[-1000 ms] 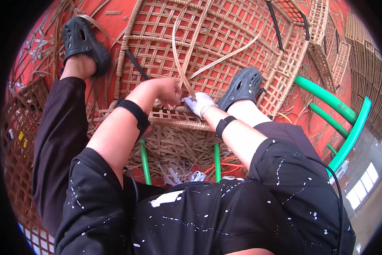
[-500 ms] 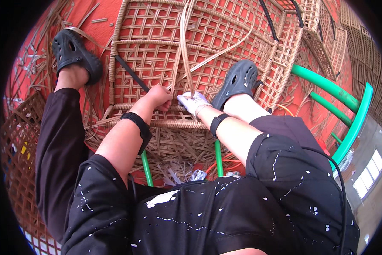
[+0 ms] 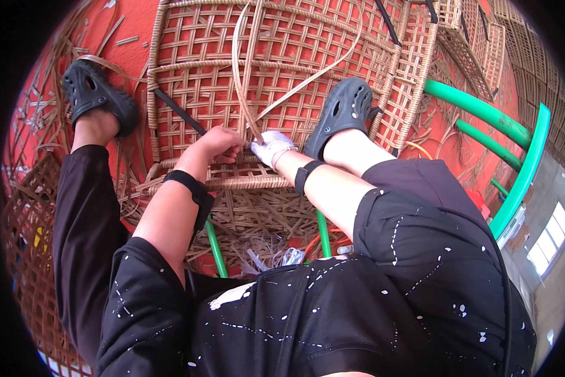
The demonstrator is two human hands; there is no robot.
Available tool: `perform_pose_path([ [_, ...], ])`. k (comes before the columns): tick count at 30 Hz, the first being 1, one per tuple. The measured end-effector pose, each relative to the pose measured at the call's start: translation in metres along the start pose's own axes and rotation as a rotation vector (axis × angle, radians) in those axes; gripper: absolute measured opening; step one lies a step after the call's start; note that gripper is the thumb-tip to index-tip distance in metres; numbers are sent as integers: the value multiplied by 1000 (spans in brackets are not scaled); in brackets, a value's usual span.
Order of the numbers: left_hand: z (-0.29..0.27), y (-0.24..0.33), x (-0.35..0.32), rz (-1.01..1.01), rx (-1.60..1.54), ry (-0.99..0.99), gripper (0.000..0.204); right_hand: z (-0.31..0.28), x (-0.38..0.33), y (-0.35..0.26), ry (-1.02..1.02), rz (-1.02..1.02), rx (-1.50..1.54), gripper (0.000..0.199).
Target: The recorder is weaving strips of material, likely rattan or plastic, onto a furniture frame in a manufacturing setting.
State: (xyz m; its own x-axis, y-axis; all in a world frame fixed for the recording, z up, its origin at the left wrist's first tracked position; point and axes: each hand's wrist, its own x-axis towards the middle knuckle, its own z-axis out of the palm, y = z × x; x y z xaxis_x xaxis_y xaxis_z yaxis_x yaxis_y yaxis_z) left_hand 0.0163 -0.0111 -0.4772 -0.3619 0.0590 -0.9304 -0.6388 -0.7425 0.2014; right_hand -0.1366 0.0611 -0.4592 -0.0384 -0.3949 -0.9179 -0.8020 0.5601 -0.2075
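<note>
A large woven rattan panel [image 3: 201, 88] with wrapped edges lies before me, between my feet. My right hand [image 3: 272, 149], in a whitish glove, is closed on long pale rattan strips [image 3: 240, 81] near the panel's near rim [image 3: 251, 182]. The strips run up from the fingers across the weave. Just left of it my bare left hand [image 3: 223, 145] is closed, its fingers curled over the weave; what they may hold is hidden. A black strap [image 3: 179, 112] slants across the panel next to my left hand.
Dark clogs [image 3: 345, 116] are on my feet, the right one over the panel. A green tubular frame [image 3: 483, 116] stands at the right. Loose rattan scraps [image 3: 251, 217] litter the red floor. More woven pieces [image 3: 474, 44] stand at the upper right and a lattice piece [image 3: 34, 251] at the left.
The view has shifted slightly, so the panel appears further left. The strips above my right hand now bow into a wider loop. Both hands stay close together at the near rim.
</note>
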Motion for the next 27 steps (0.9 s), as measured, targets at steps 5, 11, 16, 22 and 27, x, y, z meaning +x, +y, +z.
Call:
perform_pose_path([
  [5,-5,-1,1,1,23,-28,11,0,-1,1,22,-33,-15,37],
  [11,1,-1,-3,55,-7,-49,33,4,1,8,30,-82,-33,37],
  [16,7,3,-6,158,-136,-91,40,17,11,23,39,-73,101,32],
  [22,6,4,2,102,-137,-101,27,24,23,34,-57,-96,159,34],
  [27,6,-3,15,178,-136,-32,11,24,23,36,-101,-69,231,33],
])
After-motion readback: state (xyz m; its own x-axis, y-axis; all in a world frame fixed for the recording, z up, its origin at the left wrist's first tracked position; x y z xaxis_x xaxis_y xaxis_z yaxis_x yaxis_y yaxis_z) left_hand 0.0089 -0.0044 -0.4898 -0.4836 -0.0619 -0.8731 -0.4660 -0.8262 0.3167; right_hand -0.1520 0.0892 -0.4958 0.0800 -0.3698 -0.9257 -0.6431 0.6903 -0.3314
